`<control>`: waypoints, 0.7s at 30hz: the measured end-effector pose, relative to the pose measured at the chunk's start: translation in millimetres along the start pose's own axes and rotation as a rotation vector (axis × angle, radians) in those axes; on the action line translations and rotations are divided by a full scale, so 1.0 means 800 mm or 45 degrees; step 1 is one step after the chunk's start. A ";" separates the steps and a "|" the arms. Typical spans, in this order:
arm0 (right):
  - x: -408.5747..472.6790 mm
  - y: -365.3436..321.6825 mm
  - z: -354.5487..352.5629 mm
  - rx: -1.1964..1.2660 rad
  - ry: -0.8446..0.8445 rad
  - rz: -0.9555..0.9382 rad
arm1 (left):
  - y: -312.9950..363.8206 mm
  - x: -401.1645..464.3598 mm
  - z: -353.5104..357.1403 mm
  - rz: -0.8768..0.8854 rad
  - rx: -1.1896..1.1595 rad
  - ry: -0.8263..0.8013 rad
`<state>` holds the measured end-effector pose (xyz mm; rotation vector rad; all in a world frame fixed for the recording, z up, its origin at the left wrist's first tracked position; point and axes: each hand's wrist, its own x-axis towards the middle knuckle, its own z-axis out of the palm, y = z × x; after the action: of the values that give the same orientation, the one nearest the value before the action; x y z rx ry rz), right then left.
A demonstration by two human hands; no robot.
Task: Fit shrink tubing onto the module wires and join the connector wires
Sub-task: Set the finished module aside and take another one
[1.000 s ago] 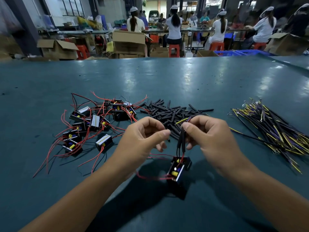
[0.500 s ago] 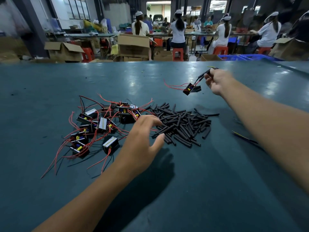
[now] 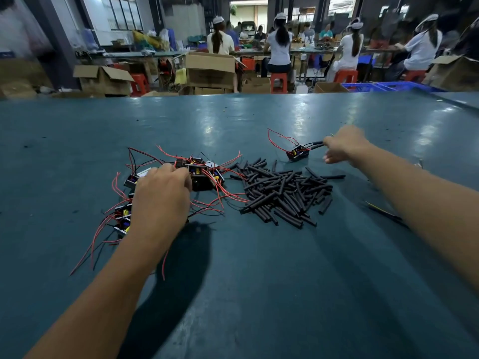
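Observation:
A heap of small black modules with red wires [image 3: 199, 174] lies left of centre on the teal table [image 3: 259, 281]. My left hand [image 3: 162, 195] is down on this heap with its fingers bent over a module; the fingertips are hidden, so a grip cannot be made out. A pile of black shrink tubing pieces [image 3: 282, 193] lies in the middle. Beyond it, my right hand [image 3: 344, 147] pinches the tubed wires of one module [image 3: 298, 153], which sits low at the table surface with its red wires trailing left.
A loose black-and-yellow connector wire [image 3: 383, 213] lies under my right forearm. Past the table's far edge stand cardboard boxes [image 3: 210, 69], red stools and blue crates, with seated people working at another bench.
My right hand carried the tubed module away from the front to the far right and lowered it to the table. My left hand let go and went onto the module heap.

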<state>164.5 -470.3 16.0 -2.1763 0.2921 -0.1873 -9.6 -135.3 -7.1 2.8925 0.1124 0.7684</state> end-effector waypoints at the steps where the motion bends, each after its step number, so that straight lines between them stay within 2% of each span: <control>1: -0.016 -0.002 -0.001 -0.093 0.088 -0.148 | -0.008 0.003 0.001 -0.001 0.024 -0.096; 3: -0.067 -0.007 -0.004 -0.174 0.245 -0.509 | -0.015 0.005 0.001 0.012 0.024 -0.300; 4: -0.100 -0.007 -0.003 -0.169 0.258 -0.667 | -0.016 0.005 0.000 0.007 0.001 -0.374; 7: -0.189 0.007 0.001 -0.089 0.127 -0.910 | -0.022 0.008 0.000 0.013 -0.089 -0.400; 9: -0.232 0.021 0.006 -0.053 0.057 -0.969 | -0.026 0.009 -0.001 0.043 -0.117 -0.355; 11: -0.254 0.034 0.015 -0.016 0.014 -0.971 | -0.028 0.008 -0.002 0.088 -0.054 -0.412; 14: -0.259 0.049 0.026 -0.038 -0.016 -0.979 | -0.023 0.003 -0.004 0.136 0.284 -0.618; 16: -0.256 0.052 0.029 -0.071 -0.027 -0.999 | -0.020 0.002 -0.005 0.168 0.366 -0.639; 19: -0.255 0.053 0.029 -0.075 -0.033 -1.014 | -0.016 0.002 -0.006 0.189 0.338 -0.556; 21: -0.256 0.053 0.028 -0.072 -0.045 -1.023 | -0.014 0.004 -0.005 0.183 0.266 -0.424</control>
<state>-32.8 -420.0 -37.1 -2.2396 -0.6210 -0.5868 -9.6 -123.6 -3.9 3.2074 -0.0566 0.2985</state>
